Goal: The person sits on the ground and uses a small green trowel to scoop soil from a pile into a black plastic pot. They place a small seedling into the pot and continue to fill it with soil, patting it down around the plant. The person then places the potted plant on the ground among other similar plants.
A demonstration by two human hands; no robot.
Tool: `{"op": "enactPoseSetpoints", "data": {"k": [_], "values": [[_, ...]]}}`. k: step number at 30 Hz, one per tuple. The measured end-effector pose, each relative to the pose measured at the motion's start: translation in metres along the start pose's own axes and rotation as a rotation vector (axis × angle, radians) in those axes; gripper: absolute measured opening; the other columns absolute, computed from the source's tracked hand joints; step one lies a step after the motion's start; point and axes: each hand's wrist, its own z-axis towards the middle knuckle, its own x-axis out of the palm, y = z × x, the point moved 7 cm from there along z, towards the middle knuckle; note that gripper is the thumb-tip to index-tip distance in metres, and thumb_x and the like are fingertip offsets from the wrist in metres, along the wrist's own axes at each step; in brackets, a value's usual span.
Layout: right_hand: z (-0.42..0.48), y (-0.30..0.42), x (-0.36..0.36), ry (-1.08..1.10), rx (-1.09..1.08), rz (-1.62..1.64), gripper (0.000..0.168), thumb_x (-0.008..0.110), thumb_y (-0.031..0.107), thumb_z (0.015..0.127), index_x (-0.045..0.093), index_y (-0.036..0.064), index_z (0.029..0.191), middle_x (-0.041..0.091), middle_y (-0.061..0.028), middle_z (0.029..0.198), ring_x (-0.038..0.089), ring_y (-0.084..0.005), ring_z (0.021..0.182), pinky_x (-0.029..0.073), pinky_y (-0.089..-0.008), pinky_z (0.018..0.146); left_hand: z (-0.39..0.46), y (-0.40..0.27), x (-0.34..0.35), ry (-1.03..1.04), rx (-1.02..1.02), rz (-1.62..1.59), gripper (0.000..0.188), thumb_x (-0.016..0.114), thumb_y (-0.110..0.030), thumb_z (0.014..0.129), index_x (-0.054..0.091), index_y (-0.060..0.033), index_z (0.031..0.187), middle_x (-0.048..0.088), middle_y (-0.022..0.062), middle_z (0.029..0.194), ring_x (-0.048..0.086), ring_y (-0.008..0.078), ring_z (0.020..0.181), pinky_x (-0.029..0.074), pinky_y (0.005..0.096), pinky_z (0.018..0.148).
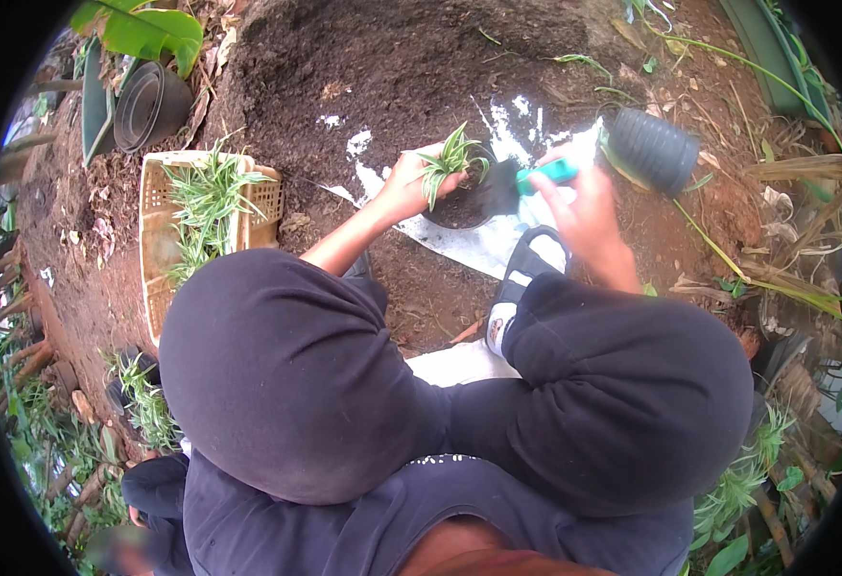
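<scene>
Between my feet and the soil heap, my left hand [410, 183] holds a small spider plant [451, 162] with green-and-white striped leaves over a dark round pot [464, 209] with soil in it. My right hand [585, 212] grips the green handle of a hand trowel [552, 173]. The trowel's dark blade, somewhat blurred, is over the right side of the pot. A white sheet [449, 245], partly strewn with soil, lies under the pot. The plant's roots and the lower part of the pot are hidden.
Dark soil [392, 72] is heaped ahead. At left stands a yellowish plastic basket [149, 252] of spider plants, with empty black pots [149, 108] beyond it. Stacked black pots [655, 151] lie on their side at right. Another person [154, 489] is at the lower left.
</scene>
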Motion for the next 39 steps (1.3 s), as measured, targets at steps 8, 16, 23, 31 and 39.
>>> {"op": "enactPoseSetpoints", "data": {"k": [8,16,23,31,39], "values": [[0.017,0.005,-0.007,0.104,-0.12,-0.1,0.02,0.074,0.012,0.1,0.066,0.002,0.115,0.067,-0.0161,0.1,0.069,-0.0351,0.091,0.054,-0.041,0.083,-0.008,-0.005,0.005,-0.034,0.062,0.024,0.018,0.077,-0.009,0.098,0.074,-0.0003,0.113,0.077,0.0039,0.102,0.071,0.0103,0.097,0.057,0.03,0.087],[0.004,0.001,0.008,0.156,-0.04,-0.051,0.022,0.075,0.013,0.1,0.065,0.002,0.117,0.069,-0.0169,0.101,0.07,-0.0356,0.091,0.055,-0.0422,0.082,-0.003,-0.012,0.006,-0.064,0.043,0.077,0.016,0.075,-0.007,0.097,0.074,-0.0012,0.112,0.078,0.0058,0.1,0.072,0.0116,0.095,0.058,0.0314,0.085],[0.02,-0.009,-0.002,0.154,-0.082,-0.033,0.022,0.073,0.007,0.1,0.064,0.002,0.12,0.071,-0.0175,0.105,0.072,-0.0347,0.098,0.055,-0.0419,0.085,-0.014,-0.01,0.018,-0.074,0.312,0.262,0.018,0.075,-0.001,0.088,0.069,-0.0034,0.105,0.067,0.0132,0.09,0.069,0.0311,0.079,0.055,0.0417,0.074],[0.033,-0.005,0.013,0.179,-0.145,0.001,0.026,0.072,0.002,0.099,0.063,0.005,0.124,0.074,-0.0175,0.111,0.074,-0.0359,0.101,0.057,-0.0418,0.088,-0.012,-0.016,0.014,-0.128,0.306,0.178,0.019,0.073,-0.001,0.09,0.073,-0.0029,0.11,0.071,0.0116,0.091,0.07,0.023,0.081,0.056,0.0371,0.074],[0.028,-0.009,0.026,0.203,-0.134,0.055,0.026,0.07,0.001,0.101,0.062,0.005,0.125,0.074,-0.0169,0.104,0.075,-0.0357,0.096,0.058,-0.042,0.085,-0.011,-0.029,0.011,-0.148,0.234,0.176,0.02,0.072,0.0,0.091,0.074,-0.0023,0.11,0.072,0.0092,0.092,0.071,0.0203,0.084,0.056,0.0364,0.076]]}}
